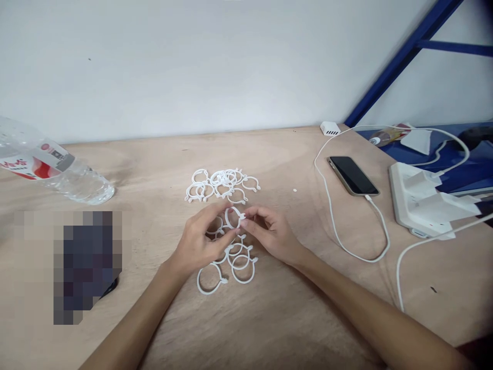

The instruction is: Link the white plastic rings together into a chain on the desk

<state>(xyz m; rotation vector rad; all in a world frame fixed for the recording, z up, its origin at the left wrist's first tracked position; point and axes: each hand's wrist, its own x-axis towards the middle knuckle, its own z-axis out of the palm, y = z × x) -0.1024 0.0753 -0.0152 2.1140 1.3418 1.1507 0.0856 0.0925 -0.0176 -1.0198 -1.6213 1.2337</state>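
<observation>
My left hand (200,239) and my right hand (269,234) meet over the middle of the wooden table (269,318). Both pinch one white plastic ring (233,218) between their fingertips, held just above the table. Beneath and in front of the hands lies a small heap of white rings (231,264). A second pile of white rings (221,184) lies farther back, apart from the hands.
A clear water bottle (50,172) lies on its side at the far left. A phone (352,176) on a white cable (339,236) rests at the right, beside a white power strip (423,203). A blurred dark patch sits at the left. A blue frame stands at the back right.
</observation>
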